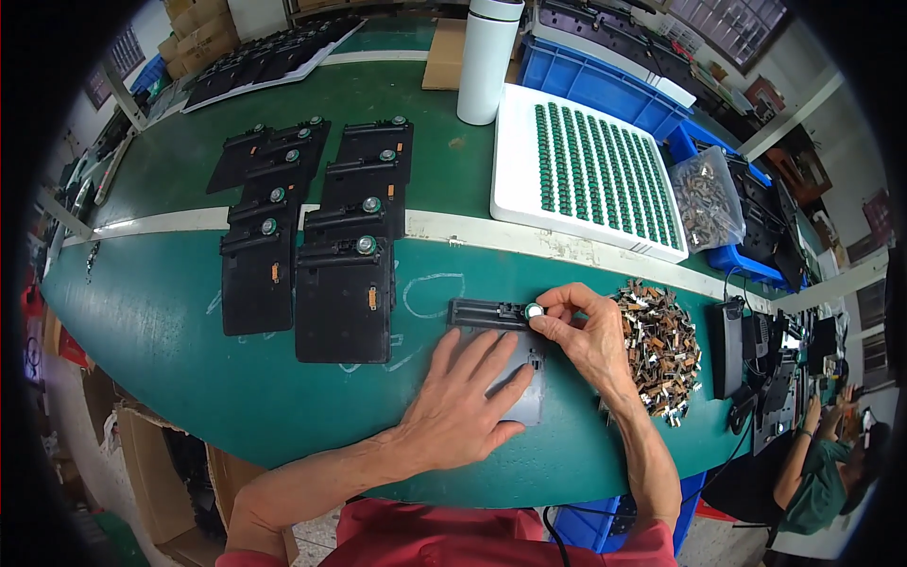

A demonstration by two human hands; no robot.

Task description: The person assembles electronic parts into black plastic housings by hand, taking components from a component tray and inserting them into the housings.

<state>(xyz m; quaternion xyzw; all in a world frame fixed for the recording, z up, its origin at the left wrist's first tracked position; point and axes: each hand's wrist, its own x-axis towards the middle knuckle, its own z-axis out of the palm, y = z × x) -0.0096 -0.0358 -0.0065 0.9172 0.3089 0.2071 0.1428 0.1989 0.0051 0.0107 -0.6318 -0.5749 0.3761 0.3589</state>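
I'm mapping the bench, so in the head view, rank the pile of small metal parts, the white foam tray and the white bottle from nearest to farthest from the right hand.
From the right hand:
1. Pile of small metal parts, just to its right.
2. White foam tray, beyond it.
3. White bottle, farthest, at the table's back.

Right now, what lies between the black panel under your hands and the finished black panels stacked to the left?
In the head view, only bare green table with faint chalk loops lies between the black panel and the stacked panels.

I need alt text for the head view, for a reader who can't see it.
On a green worktable, the left hand lies flat on a black plastic panel while the right hand pinches a small round silver-green part at its top edge.
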